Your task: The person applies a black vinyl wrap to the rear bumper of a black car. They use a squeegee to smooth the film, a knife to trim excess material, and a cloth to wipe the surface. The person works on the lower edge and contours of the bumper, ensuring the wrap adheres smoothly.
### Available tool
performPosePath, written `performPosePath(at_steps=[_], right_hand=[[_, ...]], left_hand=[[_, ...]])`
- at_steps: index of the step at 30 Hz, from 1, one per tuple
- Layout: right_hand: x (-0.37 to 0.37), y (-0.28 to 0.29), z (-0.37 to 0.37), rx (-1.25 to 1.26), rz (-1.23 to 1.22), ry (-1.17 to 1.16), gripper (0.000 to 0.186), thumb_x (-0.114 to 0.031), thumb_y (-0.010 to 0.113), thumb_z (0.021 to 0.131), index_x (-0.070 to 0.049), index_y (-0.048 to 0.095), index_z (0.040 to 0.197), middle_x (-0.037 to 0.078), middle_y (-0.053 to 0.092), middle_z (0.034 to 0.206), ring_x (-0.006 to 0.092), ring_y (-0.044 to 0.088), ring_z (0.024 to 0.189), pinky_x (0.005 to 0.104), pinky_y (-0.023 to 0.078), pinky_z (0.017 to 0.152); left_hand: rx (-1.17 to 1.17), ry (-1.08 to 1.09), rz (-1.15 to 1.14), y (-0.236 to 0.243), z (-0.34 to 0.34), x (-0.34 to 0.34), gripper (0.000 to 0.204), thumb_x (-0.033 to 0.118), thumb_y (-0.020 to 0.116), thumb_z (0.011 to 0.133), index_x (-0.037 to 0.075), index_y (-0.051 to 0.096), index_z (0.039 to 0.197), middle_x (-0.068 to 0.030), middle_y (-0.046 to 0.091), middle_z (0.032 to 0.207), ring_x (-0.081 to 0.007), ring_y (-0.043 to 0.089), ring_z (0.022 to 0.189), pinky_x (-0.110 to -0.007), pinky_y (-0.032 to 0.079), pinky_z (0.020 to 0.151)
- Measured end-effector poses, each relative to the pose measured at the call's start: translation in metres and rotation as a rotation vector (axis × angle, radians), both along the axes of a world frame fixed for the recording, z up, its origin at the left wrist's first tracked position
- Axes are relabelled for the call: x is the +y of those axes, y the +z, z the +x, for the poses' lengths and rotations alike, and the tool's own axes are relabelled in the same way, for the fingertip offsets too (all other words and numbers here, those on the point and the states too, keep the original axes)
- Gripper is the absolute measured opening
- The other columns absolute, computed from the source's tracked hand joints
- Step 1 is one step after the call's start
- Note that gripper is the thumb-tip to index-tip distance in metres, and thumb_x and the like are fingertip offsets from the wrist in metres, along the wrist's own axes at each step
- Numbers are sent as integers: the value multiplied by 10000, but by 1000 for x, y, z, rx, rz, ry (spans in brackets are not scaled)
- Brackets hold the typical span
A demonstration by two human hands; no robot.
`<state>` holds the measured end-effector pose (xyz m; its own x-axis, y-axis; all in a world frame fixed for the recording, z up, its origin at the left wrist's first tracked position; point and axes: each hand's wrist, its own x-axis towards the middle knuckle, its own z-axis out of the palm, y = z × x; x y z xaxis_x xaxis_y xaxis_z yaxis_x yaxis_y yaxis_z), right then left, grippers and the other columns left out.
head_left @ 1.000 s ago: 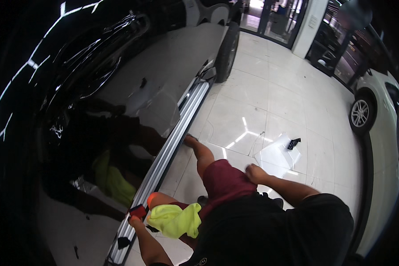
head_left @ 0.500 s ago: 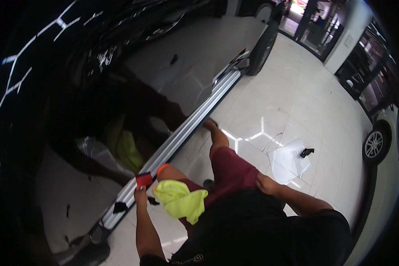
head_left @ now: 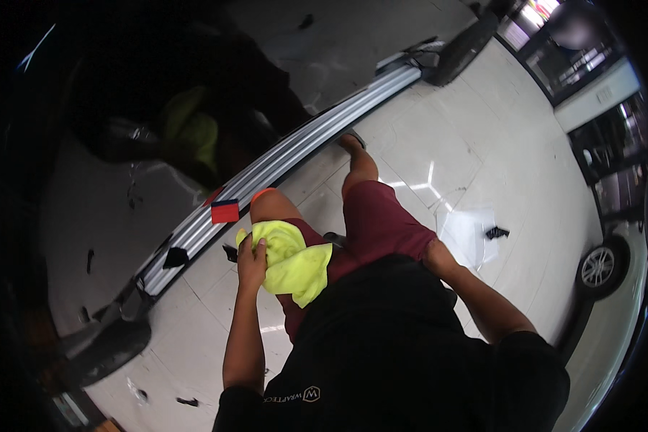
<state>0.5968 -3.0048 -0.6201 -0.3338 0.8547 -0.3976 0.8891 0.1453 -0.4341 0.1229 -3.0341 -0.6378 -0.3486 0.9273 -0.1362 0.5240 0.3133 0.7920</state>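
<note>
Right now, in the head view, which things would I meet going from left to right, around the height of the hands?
Black piece on the silver running board, red block, left hand on the yellow cloth, right hand at the maroon shorts, black scrap by the white sheet, spoked wheel.

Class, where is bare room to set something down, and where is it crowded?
Bare: the silver ridged running board between the rectangular red-and-blue block and the black tyre; the pale tiled floor between that tyre and the flat white sheet. Crowded: the board's near end, with block and small black scrap; beside it, the left hand on yellow-green cloth.
</note>
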Motion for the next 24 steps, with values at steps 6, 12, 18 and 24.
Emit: performPosePath(at_steps=[6, 12, 18, 24], right_hand=[[17, -38, -47, 692, -3, -42, 647, -227, 579, 938, -8, 331, 1495, 179, 354, 1549, 267, 305, 1456, 346, 255, 1187], [38, -34, -38, 138, -188, 145, 620, -226, 603, 934, -42, 378, 1482, 162, 392, 1528, 260, 323, 1446, 347, 262, 1182], [-8, -44, 52, 354, -41, 299, 613, -184, 670, 889, -80, 450, 1451, 159, 490, 1452, 261, 408, 1388, 349, 311, 1148], [-50, 67, 86, 118, 153, 290, 334, -48, 580, 815, -64, 631, 1144, 201, 671, 1068, 411, 635, 960, 473, 519, 846]], left_hand=[[76, -244, 269, 16, 18, -48, 549, 265, 644, 925, -9, 492, 1377, -248, 424, 1462, -437, 373, 1361, -503, 315, 1112], [378, -283, 102, 27, 38, -39, 356, 294, 628, 923, -26, 621, 1078, -247, 592, 1135, -435, 567, 1060, -513, 456, 914], [497, -209, -91, 35, 85, 7, 526, 474, 600, 907, 3, 611, 1140, -251, 594, 1153, -428, 605, 1025, -511, 529, 840], [380, -325, -244, 115, 112, -37, 707, 575, 543, 918, 10, 508, 1342, -291, 535, 1267, -453, 560, 1140, -500, 479, 951]])
